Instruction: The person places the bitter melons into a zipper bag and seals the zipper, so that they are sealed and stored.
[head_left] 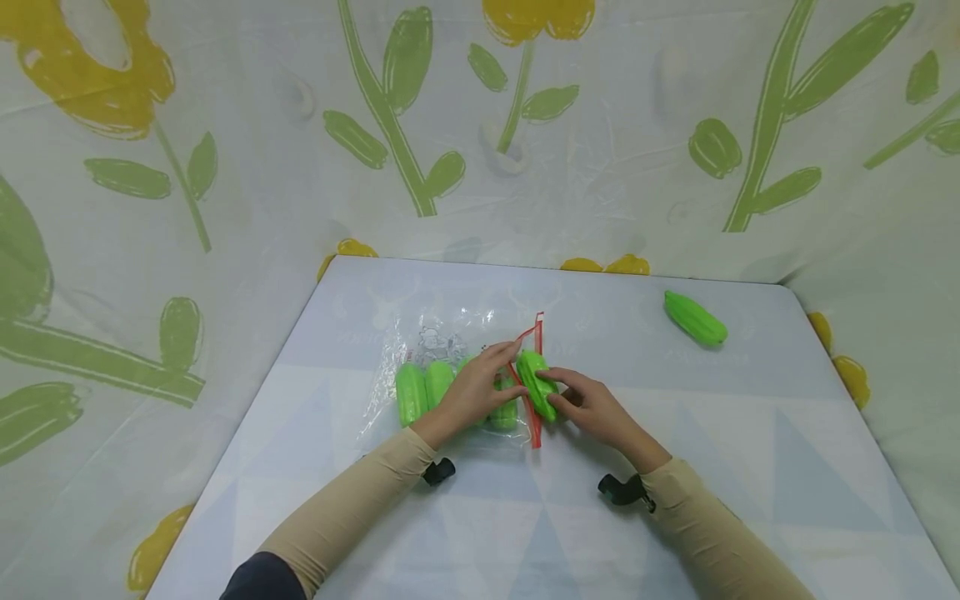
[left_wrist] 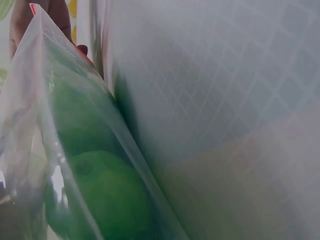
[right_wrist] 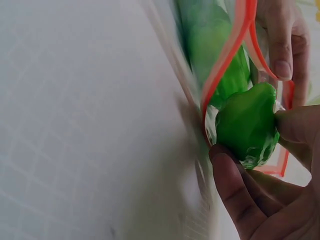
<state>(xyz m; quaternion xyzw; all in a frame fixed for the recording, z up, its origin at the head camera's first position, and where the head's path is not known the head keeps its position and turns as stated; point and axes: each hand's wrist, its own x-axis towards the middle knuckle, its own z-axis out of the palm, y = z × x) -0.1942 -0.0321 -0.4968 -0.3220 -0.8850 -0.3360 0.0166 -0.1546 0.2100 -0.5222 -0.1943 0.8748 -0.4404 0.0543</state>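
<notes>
Clock as in head view, 12 = far edge of the surface (head_left: 825, 517).

Clear bag (head_left: 442, 343): lies flat, mouth toward 3 o'clock. Judged reason: this turns the opening to the right hand (head_left: 596, 408), so neither arm need cross the other.

Left hand (head_left: 477, 385): over the mouth from 9 o'clock, apart from the right. Thumb and fingers appear to pinch the red rim (right_wrist: 244, 25); exact contact partly hidden. The right wrist view shows the rim bowed into a loop. Likely purpose: thin film would sag together unless one lip were held away.

Right hand: at 4 o'clock of the held green piece (head_left: 537, 385), clamped on it between thumb and fingertips. The pinch is on the near side, which presumably leaves the side facing the bag free of fingers.

Position of held piece: right at the mouth, long axis roughly 11-to-5, nearly along the rim rather than through it. How much lies inside, cannot tell.

Bagged green pieces (head_left: 411, 393): at 9 o'clock, side by side; count uncertain under the left hand. Their bulk probably steadies the bag.

Lone green piece (head_left: 695, 318): at 2 o'clock, well apart from both hands, touched by neither.
</notes>
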